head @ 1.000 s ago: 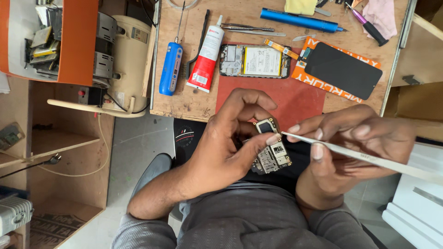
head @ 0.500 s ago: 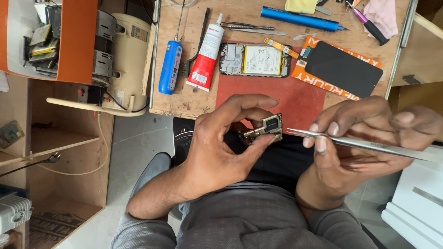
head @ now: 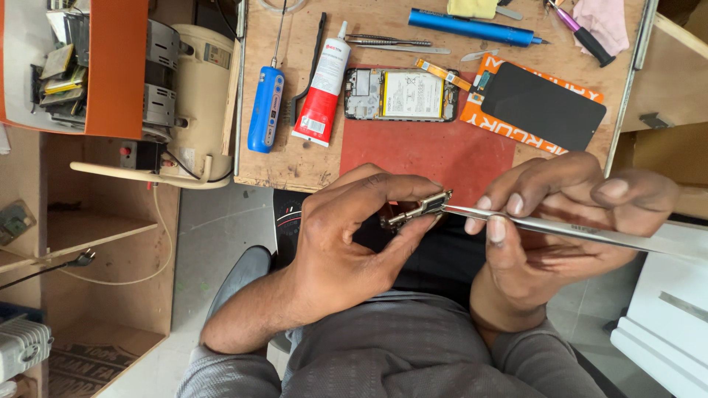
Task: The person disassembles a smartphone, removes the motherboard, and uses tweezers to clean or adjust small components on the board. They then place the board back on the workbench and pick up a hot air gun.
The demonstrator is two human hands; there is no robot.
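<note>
Metal tweezers (head: 560, 227) gripped in the right hand (head: 568, 221) touch the small circuit board (head: 419, 208) pinched in the left hand (head: 354, 236) above the lap, while the opened phone (head: 402, 94) on the surface (head: 295, 158) remains unassembled, its screen (head: 542, 105) detached.

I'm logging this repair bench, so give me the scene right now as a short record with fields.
left hand: pinches a small circuit board between thumb and fingers
right hand: holds metal tweezers, tip at the board's edge
bench: wooden top with a red mat
on the mat's far edge: opened phone showing its battery
right of the phone: black screen panel on orange packaging
left of the phone: red-and-white glue tube, blue tool
</note>
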